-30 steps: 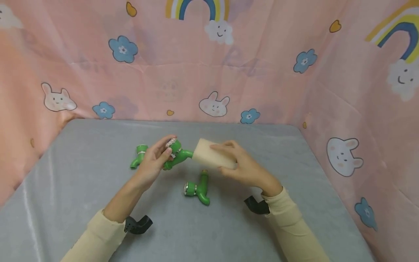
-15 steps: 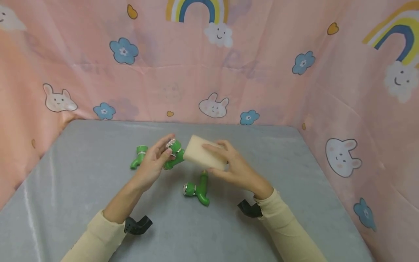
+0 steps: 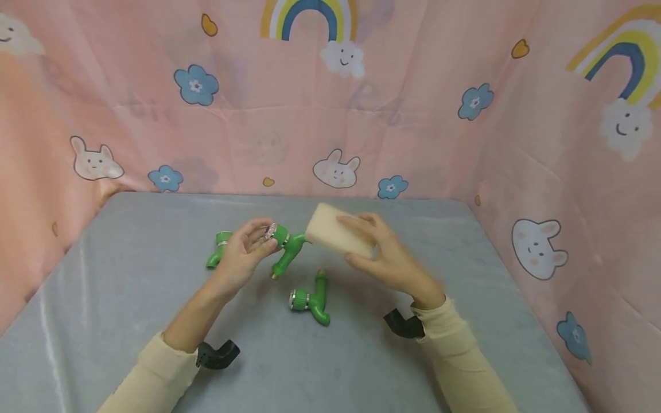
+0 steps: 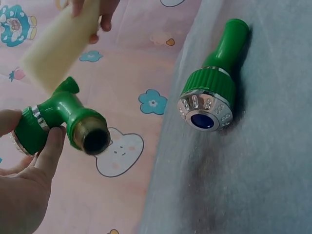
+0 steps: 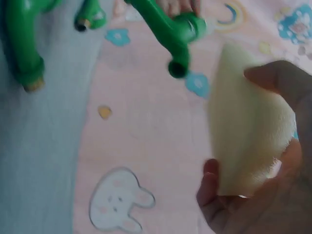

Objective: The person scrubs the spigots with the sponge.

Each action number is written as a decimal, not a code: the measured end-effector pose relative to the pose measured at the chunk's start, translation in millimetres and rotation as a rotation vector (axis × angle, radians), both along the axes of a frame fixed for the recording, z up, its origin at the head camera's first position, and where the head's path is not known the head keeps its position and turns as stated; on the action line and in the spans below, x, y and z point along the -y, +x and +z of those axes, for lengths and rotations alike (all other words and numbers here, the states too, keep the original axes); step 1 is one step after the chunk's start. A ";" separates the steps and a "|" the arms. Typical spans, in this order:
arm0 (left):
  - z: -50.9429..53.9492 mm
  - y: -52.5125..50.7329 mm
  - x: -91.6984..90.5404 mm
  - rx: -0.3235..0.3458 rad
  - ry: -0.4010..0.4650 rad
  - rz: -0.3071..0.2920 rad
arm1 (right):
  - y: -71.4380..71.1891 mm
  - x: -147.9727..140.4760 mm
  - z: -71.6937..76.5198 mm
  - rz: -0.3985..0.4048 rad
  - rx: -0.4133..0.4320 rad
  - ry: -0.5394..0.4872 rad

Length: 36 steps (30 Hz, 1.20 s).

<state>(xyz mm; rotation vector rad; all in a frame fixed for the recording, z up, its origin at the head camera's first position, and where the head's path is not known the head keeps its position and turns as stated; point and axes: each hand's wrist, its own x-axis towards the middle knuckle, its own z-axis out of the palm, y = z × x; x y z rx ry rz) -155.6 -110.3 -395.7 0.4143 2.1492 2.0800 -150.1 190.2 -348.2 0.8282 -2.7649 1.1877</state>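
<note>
My left hand (image 3: 238, 257) pinches the ribbed green knob of a green plastic faucet (image 3: 290, 252) above the table. In the left wrist view its open threaded inlet (image 4: 92, 136) faces the camera. My right hand (image 3: 395, 261) grips a cream-coloured sponge (image 3: 335, 229) between thumb and fingers. The sponge is beside the faucet's spout; a small gap separates them in the right wrist view, where the spout end (image 5: 179, 68) shows. A second green faucet (image 3: 319, 298) lies on the table below, and a third faucet (image 3: 214, 257) lies partly hidden behind my left hand.
A grey cloth covers the table (image 3: 310, 373). Pink curtains (image 3: 248, 115) with rainbows, rabbits and flowers hang behind and at both sides. Black curved mounts (image 3: 219, 354) stick out from both wrists.
The sponge moved left across the held faucet, covering its spout, then back right and slightly up. My left hand has turned the faucet so its inlet end points more downward.
</note>
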 end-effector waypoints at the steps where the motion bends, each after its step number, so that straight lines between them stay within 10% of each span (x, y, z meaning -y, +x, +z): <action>1: 0.0 0.8 -0.8 0.001 -0.007 -0.006 | 0.3 3.5 -2.1 0.004 -0.019 -0.011; 14: -3.3 -1.9 -2.6 -0.038 -0.014 -0.029 | -2.2 -12.9 -0.9 0.040 0.090 0.092; 20: -3.5 -1.6 -2.5 -0.069 -0.039 -0.020 | -2.3 -0.1 -3.9 0.006 -0.043 -0.031; 36: -4.3 1.4 -10.4 0.218 0.086 -0.045 | 0.4 11.4 -7.8 0.007 -0.152 0.023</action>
